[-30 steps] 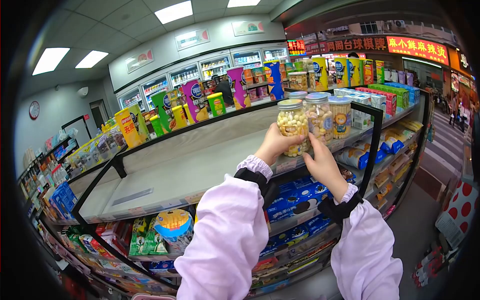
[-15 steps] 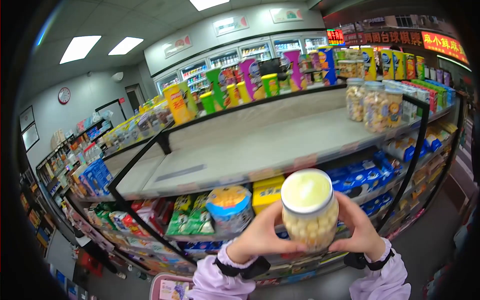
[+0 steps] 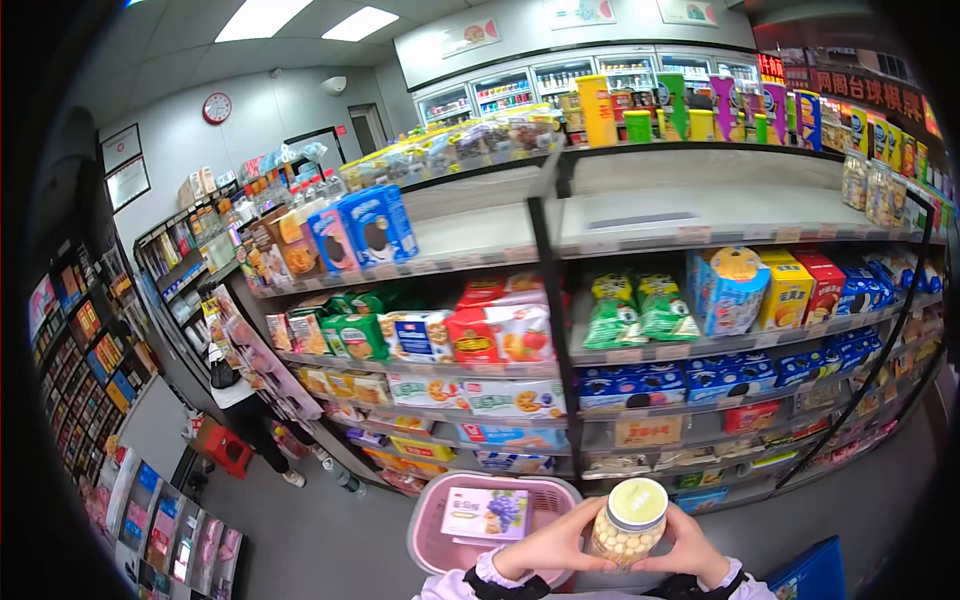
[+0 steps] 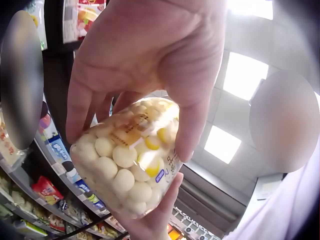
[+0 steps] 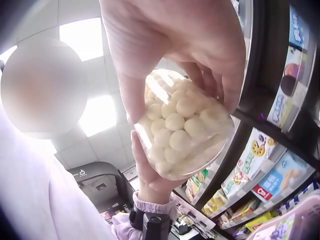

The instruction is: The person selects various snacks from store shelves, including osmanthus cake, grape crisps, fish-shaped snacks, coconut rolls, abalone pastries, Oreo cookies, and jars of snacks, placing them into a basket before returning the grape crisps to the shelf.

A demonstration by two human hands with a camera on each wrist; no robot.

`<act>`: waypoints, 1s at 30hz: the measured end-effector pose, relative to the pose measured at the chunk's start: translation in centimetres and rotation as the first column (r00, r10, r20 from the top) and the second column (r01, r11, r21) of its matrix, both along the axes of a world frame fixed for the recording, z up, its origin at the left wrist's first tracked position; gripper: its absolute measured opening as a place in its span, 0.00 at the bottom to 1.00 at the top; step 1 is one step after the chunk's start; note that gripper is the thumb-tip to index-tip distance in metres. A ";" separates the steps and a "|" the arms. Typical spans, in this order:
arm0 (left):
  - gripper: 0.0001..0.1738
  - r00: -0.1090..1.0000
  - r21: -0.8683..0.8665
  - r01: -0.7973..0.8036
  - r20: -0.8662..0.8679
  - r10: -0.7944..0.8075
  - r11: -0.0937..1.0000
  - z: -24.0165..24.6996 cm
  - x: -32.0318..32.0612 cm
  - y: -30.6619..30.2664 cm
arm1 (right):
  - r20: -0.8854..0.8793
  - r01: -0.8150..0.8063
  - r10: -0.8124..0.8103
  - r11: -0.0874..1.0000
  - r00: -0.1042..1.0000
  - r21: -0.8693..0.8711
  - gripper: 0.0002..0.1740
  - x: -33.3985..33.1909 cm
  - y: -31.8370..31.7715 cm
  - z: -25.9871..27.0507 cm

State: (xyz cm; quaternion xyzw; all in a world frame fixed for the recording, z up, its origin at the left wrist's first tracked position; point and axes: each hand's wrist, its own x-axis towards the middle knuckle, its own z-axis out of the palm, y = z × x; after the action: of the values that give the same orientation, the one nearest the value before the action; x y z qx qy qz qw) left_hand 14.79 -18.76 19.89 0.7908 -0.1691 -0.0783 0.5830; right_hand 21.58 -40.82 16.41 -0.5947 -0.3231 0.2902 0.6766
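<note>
A clear jar [image 3: 628, 530] of round, cream-coloured balls, with a pale lid, is held upright low in the head view. My left hand [image 3: 545, 542] grips its left side and my right hand [image 3: 697, 548] its right side, thumbs toward me. The left wrist view shows the jar [image 4: 125, 172] from below, with a printed label and the left hand [image 4: 145, 55] curled around it. From the right wrist, the right hand [image 5: 175, 40] also wraps the jar [image 5: 175, 122]. Just left of the hands, a pink basket [image 3: 425, 515] on the floor contains a purple-and-white box [image 3: 487, 513] with grapes on it.
Shelves with green snack bags [image 3: 612, 312] and blue cookie boxes [image 3: 630, 388] stand ahead. Two similar jars [image 3: 880, 193] sit on the top shelf at right. A person's dark-trousered leg [image 3: 262, 437] and a red stool [image 3: 227, 450] are at left. A blue object [image 3: 815, 575] lies at lower right.
Both hands have taken the jar off the top shelf beside the other jars and brought it down and toward me. The head view has turned left, bringing the pink basket fully into sight.
</note>
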 end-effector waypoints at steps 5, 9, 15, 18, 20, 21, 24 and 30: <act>0.49 0.982 -0.341 -0.136 -0.169 0.081 0.930 -3.1 -6.3 5.0 | -0.018 0.033 -0.032 0.998 0.999 0.046 0.47 -5.7 6.0 -0.7; 0.48 0.969 -0.382 -0.219 -0.190 0.155 0.898 -5.2 -9.6 6.5 | -0.067 0.081 -0.078 0.996 0.995 0.041 0.47 -8.7 7.8 -1.7; 0.49 0.974 -0.350 -0.212 -0.149 0.169 0.913 -6.4 -13.2 7.0 | -0.061 0.117 -0.119 0.993 0.991 -0.034 0.46 -12.1 8.9 -1.5; 0.51 0.968 -0.403 -0.210 -0.211 0.133 0.891 -7.0 -14.5 6.8 | -0.026 0.139 -0.141 0.989 0.990 -0.051 0.46 -13.6 8.8 -2.4; 0.50 0.952 -0.425 -0.232 -0.284 0.115 0.875 -6.2 -15.6 6.3 | -0.023 0.149 -0.151 0.987 0.988 -0.059 0.47 -15.0 8.2 -2.9; 0.50 0.941 -0.432 -0.246 -0.320 0.107 0.868 -5.9 -16.2 6.0 | -0.021 0.153 -0.154 0.986 0.988 -0.061 0.47 -15.6 7.8 -3.2; 0.49 0.969 -0.382 -0.199 -0.216 0.122 0.902 -7.8 -17.7 5.0 | -0.076 0.158 -0.161 0.987 0.984 -0.039 0.50 -17.7 6.4 -5.6; 0.50 0.929 -0.340 -0.331 -0.279 0.242 0.880 -7.8 -22.0 4.3 | -0.211 0.159 -0.144 0.986 0.967 0.052 0.54 -21.3 6.8 -7.2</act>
State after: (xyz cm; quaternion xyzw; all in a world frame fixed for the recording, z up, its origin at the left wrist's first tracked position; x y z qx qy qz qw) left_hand -7.21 -14.42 12.13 0.6641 0.0065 -0.0467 0.7462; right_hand 0.29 -34.06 9.25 -0.5607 -0.2143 0.2866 0.7467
